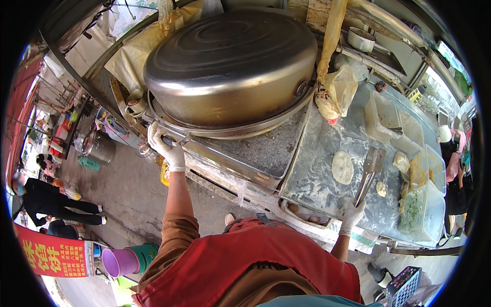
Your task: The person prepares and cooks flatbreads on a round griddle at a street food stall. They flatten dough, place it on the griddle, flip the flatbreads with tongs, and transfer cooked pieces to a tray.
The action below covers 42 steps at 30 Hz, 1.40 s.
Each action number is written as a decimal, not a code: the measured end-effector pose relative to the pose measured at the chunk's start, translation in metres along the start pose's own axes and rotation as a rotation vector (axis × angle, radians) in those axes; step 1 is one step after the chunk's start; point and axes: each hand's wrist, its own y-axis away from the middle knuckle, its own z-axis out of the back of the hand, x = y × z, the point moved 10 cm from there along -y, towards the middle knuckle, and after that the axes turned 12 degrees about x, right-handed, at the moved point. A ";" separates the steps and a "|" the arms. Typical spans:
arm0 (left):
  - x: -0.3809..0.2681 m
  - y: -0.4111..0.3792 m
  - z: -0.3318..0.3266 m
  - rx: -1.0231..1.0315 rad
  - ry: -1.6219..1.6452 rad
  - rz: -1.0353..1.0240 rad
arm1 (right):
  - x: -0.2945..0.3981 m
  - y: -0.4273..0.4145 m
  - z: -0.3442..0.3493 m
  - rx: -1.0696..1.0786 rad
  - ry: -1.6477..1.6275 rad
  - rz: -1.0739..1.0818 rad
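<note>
My left hand (165, 147), in a thin white glove, is closed around the dark handle of a large round griddle pan (245, 132). A domed metal lid (230, 73) covers that pan. In my gloved right hand (352, 217) is a pair of metal food tongs (369, 176), its broad slotted end over the floured metal worktop (310, 172). A flat oval of dough (342, 167) lies left of the tongs. To their right sit a small dough piece (381, 188) and a larger dough lump (401, 162).
Clear plastic tubs (420, 207), some with chopped food, line the worktop's right side. Plastic bags (337, 92) hang by the lid. Eggs (314, 219) lie in a tray under the worktop edge. A person in dark clothes (57, 199) stands far left, near a steel pot (98, 147).
</note>
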 end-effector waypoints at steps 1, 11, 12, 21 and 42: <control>0.000 0.000 0.000 0.001 0.004 -0.002 | -0.001 0.000 0.000 -0.006 0.002 -0.002; 0.003 0.002 -0.001 -0.001 0.023 0.021 | -0.010 -0.005 -0.004 0.008 0.043 0.003; 0.003 0.002 -0.001 0.001 0.020 0.023 | -0.003 -0.002 -0.001 0.004 0.038 0.006; 0.000 0.002 0.000 0.004 -0.013 0.000 | 0.004 0.001 0.001 0.018 0.026 -0.006; 0.009 0.003 -0.004 0.028 0.009 -0.091 | 0.001 -0.002 -0.006 0.027 0.091 -0.028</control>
